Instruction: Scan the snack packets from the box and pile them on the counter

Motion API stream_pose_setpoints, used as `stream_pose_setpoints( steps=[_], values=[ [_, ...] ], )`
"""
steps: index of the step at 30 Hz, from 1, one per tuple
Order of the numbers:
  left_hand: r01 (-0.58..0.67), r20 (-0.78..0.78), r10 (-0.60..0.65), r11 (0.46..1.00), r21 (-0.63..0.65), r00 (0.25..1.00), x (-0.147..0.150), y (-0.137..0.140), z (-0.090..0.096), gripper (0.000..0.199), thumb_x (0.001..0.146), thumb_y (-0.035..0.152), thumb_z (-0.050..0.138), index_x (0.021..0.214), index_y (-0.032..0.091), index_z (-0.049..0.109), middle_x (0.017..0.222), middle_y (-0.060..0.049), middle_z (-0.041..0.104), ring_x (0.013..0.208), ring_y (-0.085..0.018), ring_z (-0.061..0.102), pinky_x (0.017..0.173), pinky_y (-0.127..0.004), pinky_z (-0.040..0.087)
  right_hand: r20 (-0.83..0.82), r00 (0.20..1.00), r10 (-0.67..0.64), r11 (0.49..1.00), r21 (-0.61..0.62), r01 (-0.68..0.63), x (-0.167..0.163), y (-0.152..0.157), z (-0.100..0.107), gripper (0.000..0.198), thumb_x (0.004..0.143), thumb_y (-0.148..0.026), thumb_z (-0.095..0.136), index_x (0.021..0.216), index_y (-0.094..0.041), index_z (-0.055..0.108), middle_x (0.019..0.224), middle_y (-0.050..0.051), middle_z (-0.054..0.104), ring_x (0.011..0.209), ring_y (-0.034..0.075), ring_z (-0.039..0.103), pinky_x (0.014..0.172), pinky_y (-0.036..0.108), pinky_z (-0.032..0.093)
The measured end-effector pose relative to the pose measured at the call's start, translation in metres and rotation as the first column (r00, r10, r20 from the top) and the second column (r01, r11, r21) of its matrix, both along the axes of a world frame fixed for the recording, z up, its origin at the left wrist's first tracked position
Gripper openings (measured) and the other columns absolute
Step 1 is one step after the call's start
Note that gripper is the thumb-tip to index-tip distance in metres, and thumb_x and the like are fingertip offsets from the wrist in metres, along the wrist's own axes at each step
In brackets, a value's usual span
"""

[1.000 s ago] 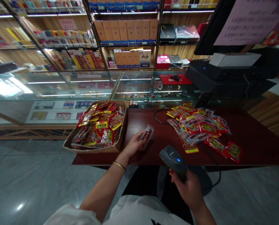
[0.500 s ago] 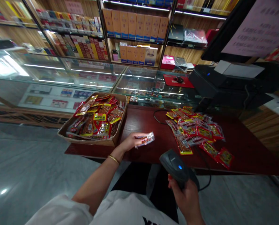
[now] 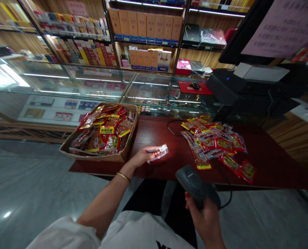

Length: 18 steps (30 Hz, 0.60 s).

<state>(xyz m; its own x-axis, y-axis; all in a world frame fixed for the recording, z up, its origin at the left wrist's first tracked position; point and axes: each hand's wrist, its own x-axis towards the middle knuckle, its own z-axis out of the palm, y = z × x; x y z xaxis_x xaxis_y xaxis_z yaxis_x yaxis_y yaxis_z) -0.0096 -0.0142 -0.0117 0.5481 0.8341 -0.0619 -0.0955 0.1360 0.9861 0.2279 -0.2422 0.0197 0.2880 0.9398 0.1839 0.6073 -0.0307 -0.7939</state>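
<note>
Between the fingers of my left hand (image 3: 141,157) is a small snack packet (image 3: 159,152), clear-edged with red-brown contents, held above the dark red tabletop (image 3: 154,133). My right hand (image 3: 205,216) is wrapped round the handle of a black barcode scanner (image 3: 191,181), whose head points toward the packet. Left of my left hand stands a cardboard box (image 3: 132,138) heaped with red and yellow snack packets (image 3: 107,129). On the right part of the table lies a loose pile of similar packets (image 3: 213,141).
Behind the table runs a glass display counter (image 3: 154,90) with a mouse (image 3: 194,85) on a red mat (image 3: 183,88). A black machine (image 3: 249,93) and a monitor (image 3: 244,38) stand at the right. The scanner's cable (image 3: 231,193) curls beside the table's front edge.
The blue light on top of the scanner has gone out. Both hands keep their holds with hardly any movement; the whole view has shifted slightly.
</note>
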Motion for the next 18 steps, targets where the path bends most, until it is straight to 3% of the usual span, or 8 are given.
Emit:
stream_pose_setpoints(
  steps=[5, 10, 18],
  values=[
    [0.008, 0.004, -0.008, 0.999, 0.031, 1.000, -0.001, -0.003, 0.006, 0.054, 0.068, 0.030, 0.079, 0.119, 0.014, 0.078, 0.117, -0.014, 0.078, 0.107, -0.032, 0.071, 0.092, -0.037, 0.052, 0.024, 0.999, -0.027, 1.000, -0.005, 0.027, 0.002, -0.002, -0.001, 0.043, 0.096, -0.061, 0.060, 0.091, -0.021, 0.076, 0.071, 0.007, 0.077, 0.064, 0.024, 0.074, 0.065, 0.031, 0.059],
    [0.030, -0.070, -0.030, 1.000, 0.004, 0.997, 0.001, -0.007, 0.014, 0.053, 0.071, 0.023, 0.075, 0.124, 0.015, 0.077, 0.115, -0.012, 0.079, 0.100, -0.029, 0.073, 0.084, -0.033, 0.055, 0.001, 1.000, -0.022, 1.000, -0.011, 0.022, -0.005, 0.000, 0.001, 0.043, 0.097, -0.060, 0.058, 0.094, -0.021, 0.077, 0.077, 0.008, 0.079, 0.071, 0.025, 0.077, 0.071, 0.032, 0.060],
    [0.061, -0.090, -0.056, 0.997, 0.054, 0.994, 0.001, -0.008, 0.017, 0.051, 0.073, 0.028, 0.077, 0.122, 0.013, 0.077, 0.114, -0.011, 0.079, 0.099, -0.028, 0.072, 0.083, -0.032, 0.054, 0.085, 0.996, 0.030, 0.999, 0.011, -0.031, -0.004, 0.006, -0.006, 0.040, 0.098, -0.056, 0.058, 0.100, -0.021, 0.077, 0.082, 0.009, 0.081, 0.075, 0.027, 0.078, 0.074, 0.033, 0.061]
  ],
)
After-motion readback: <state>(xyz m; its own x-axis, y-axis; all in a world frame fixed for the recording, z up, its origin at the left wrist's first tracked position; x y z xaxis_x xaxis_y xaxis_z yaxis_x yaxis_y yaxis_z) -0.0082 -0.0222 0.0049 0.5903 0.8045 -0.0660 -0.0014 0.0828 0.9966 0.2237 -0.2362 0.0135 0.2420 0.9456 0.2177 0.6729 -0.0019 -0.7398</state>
